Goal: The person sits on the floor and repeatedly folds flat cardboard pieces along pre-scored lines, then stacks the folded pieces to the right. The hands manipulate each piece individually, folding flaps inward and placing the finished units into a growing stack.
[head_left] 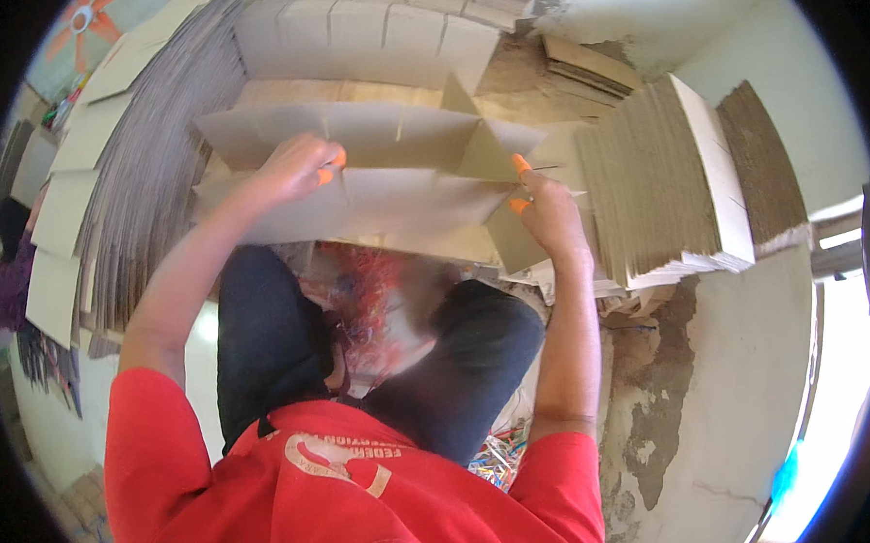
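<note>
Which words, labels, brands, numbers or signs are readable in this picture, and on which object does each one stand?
Red shirt: pale lettering beside an emblem, upside down in this view and partly lost in folds; I do not copy its words.
Cardboard strips: no readable text visible.
Right cardboard stack: none readable either.

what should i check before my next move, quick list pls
1. Left hand at the near long panel: ok
2. Right hand beside the crosspiece: ok
3. Orange covers on fingers of both hands: ok
4. Far long panel standing on edge: ok
5. Crosspiece fully seated in both panels: cannot tell
6. Cardboard stack to the right of the right hand: ok
</note>
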`<state>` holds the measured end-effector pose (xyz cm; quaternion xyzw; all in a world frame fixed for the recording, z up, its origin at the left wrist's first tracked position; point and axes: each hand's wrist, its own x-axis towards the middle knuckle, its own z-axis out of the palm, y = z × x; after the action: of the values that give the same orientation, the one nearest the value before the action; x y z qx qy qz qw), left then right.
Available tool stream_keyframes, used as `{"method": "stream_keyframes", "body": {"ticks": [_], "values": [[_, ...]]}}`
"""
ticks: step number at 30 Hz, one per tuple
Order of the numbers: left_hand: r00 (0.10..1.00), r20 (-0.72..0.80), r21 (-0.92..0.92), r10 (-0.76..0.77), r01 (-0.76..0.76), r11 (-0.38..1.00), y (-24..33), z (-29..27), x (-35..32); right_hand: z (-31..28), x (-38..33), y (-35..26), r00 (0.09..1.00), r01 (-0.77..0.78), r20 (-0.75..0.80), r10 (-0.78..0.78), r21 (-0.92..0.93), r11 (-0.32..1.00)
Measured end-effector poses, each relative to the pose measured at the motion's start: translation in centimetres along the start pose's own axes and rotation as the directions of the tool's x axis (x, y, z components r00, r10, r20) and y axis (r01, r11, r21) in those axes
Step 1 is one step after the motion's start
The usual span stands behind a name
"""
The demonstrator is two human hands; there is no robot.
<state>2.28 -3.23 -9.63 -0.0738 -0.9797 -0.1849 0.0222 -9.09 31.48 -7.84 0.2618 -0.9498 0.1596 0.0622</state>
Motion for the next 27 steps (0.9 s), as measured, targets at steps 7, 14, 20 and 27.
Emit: {"method": "stream_keyframes", "body": {"ticks": [7,14,20,27], "values": [[0.996,-0.027,0.010,-0.085,0.086,0.996,0.3,0.3,0.1,-12.7,0.7,10.8,0.858,-0.447,-0.499,0.122,-0.610,0.654],[0.964,-0.237,0.015,-0.121,0.129,0.992,2.9,-1.1,-2.4,-18.7,1.1,20.2,0.930,-0.366,-0.238,0.281,-0.508,0.780],[0.899,-0.437,0.192,-0.026,0.121,0.974,0.6,-0.2,-6.5,-16.1,1.9,17.6,0.986,-0.164,-0.145,0.087,-0.707,0.687],[0.897,-0.441,0.117,-0.003,0.060,0.991,1.7,-0.3,-7.7,-21.5,2.3,22.5,0.945,-0.260,-0.271,0.185,-0.278,0.925]]}}
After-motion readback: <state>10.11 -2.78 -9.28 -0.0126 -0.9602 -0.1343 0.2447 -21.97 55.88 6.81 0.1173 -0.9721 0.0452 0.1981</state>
